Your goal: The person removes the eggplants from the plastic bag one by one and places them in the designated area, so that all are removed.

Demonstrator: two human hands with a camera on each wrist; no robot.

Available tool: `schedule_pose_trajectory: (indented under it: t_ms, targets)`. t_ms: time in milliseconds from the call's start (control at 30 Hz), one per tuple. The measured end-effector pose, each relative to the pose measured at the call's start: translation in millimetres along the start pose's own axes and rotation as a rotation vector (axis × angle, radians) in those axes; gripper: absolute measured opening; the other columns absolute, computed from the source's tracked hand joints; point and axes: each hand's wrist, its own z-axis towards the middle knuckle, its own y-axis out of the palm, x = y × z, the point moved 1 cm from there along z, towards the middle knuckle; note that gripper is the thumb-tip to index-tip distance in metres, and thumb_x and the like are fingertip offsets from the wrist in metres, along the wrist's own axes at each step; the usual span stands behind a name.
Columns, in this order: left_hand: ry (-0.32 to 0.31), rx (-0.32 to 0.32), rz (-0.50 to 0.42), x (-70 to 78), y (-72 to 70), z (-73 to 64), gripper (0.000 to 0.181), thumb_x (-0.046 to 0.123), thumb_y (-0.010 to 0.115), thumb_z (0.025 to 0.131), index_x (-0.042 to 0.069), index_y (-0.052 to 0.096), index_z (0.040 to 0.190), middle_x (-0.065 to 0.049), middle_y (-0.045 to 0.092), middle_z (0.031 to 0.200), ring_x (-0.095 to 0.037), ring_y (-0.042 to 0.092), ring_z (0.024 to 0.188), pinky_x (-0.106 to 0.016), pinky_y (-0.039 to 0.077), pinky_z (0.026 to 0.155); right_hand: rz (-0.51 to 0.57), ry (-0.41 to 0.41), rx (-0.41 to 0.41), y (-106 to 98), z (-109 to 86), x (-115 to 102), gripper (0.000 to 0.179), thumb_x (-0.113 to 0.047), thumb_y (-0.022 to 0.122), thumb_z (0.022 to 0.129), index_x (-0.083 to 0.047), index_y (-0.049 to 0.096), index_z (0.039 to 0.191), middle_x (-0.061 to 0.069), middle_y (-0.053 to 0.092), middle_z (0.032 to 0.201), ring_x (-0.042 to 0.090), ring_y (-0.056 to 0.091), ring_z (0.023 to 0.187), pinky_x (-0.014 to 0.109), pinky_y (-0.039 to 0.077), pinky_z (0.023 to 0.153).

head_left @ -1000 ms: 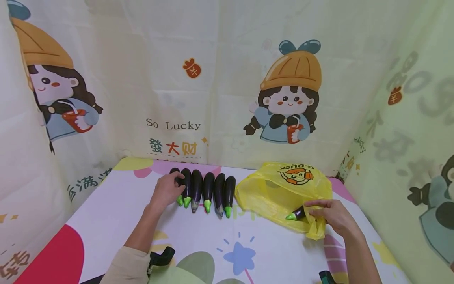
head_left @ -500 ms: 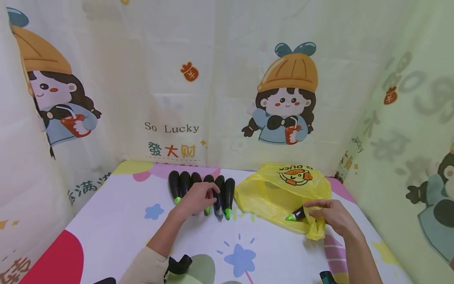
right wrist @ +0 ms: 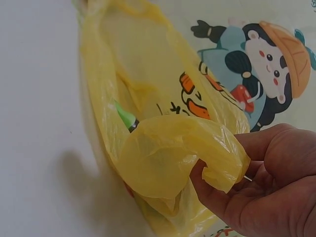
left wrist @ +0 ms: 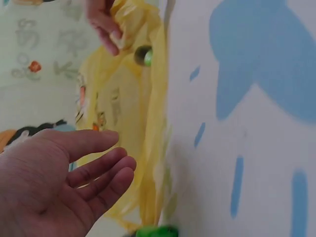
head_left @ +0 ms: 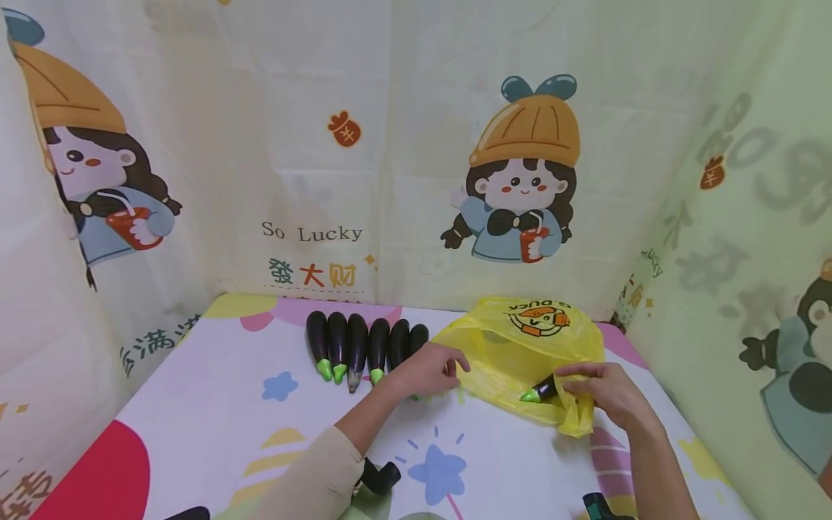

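In the head view my left hand (head_left: pixel 429 370) hovers over the right end of a row of eggplants (head_left: pixel 357 350), partly hiding the last ones. Its fingers are loosely bent with nothing between them, as the left wrist view of the hand (left wrist: pixel 74 177) also shows. My right hand (head_left: pixel 607 393) pinches the edge of a yellow plastic bag (head_left: pixel 494 361) printed with a duck, its mouth facing left. Just inside that mouth lies another eggplant (head_left: pixel 539 391), green stem outward, its far end covered by the bag. In the right wrist view, thumb and fingers grip the bunched plastic (right wrist: pixel 173 153).
A white tablecloth (head_left: pixel 214 404) with coloured prints covers the table. Printed curtains (head_left: pixel 416 180) rise behind it and at both sides. A black device (head_left: pixel 380 477) is strapped at the left wrist, and another (head_left: pixel 598 505) shows near the right arm.
My left hand has moved right from the left end of the eggplant row, across it, to its right end beside the bag. My right hand keeps its grip on the bag.
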Motion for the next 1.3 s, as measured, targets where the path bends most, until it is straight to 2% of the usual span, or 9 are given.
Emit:
schedule_pose_trajectory:
  t_ms: [133,267,467,633,800,1000,1300]
  targets:
    - [0.008,-0.043,0.014,10.5,16.3,16.1,0.023,0.008,0.07,0.095,0.011,0.075,0.118,0.005,0.064,0.082,-0.006,0.055,0.07,-0.017,0.049,0.065,-0.002,-0.002,0.001,-0.1,-0.7,-0.2,0.031,-0.01,0.072,0.095,0.002,0.073,0.124,0.025,0.062,0.138,0.017,0.064,0.095,0.03,0.06,0.076]
    - [0.011,-0.071,-0.025,19.7,29.6,31.2,0.023,0.007,0.072,0.095,0.01,0.075,0.118,0.004,0.064,0.084,-0.006,0.056,0.069,-0.017,0.049,0.062,-0.006,-0.008,0.002,-0.9,-0.7,-0.4,0.032,-0.011,0.072,0.095,0.001,0.073,0.125,0.026,0.06,0.139,0.017,0.064,0.095,0.03,0.06,0.076]
    - [0.06,-0.068,-0.08,28.5,48.8,55.9,0.026,0.007,0.073,0.093,0.012,0.074,0.119,0.003,0.067,0.088,-0.003,0.057,0.073,-0.016,0.048,0.065,-0.006,-0.021,0.014,-1.3,-1.0,-0.8,0.031,-0.011,0.072,0.095,0.002,0.074,0.124,0.025,0.062,0.137,0.017,0.064,0.093,0.03,0.06,0.075]
    - [0.058,-0.058,-0.093,32.5,62.3,72.5,0.029,0.009,0.077,0.091,0.013,0.073,0.12,0.004,0.067,0.088,-0.002,0.057,0.077,-0.016,0.048,0.069,0.006,-0.019,0.011,1.3,-2.0,1.1,0.031,-0.011,0.073,0.094,0.001,0.074,0.123,0.023,0.063,0.136,0.016,0.064,0.093,0.031,0.06,0.075]
    - [0.047,-0.038,-0.046,39.5,69.4,87.0,0.032,0.013,0.079,0.091,0.015,0.072,0.122,0.002,0.069,0.098,-0.002,0.057,0.083,-0.015,0.048,0.073,-0.001,-0.022,0.019,0.0,-3.5,-1.3,0.031,-0.011,0.072,0.094,0.001,0.074,0.123,0.023,0.063,0.136,0.017,0.064,0.094,0.03,0.06,0.075]
    - [0.035,-0.058,-0.015,46.3,79.8,101.9,0.037,0.02,0.079,0.092,0.019,0.071,0.128,0.003,0.071,0.11,-0.002,0.06,0.093,-0.015,0.049,0.078,-0.001,-0.028,0.026,-1.2,-6.3,-3.7,0.031,-0.01,0.071,0.094,0.002,0.074,0.123,0.023,0.062,0.136,0.017,0.064,0.093,0.03,0.06,0.075]
    - [0.039,-0.088,0.051,54.6,93.5,113.1,0.043,0.026,0.08,0.092,0.025,0.067,0.133,0.004,0.07,0.11,-0.004,0.06,0.097,-0.016,0.048,0.078,-0.005,-0.034,0.027,-2.7,-8.8,-4.4,0.032,-0.009,0.07,0.095,0.002,0.073,0.124,0.025,0.058,0.141,0.017,0.065,0.097,0.03,0.06,0.077]
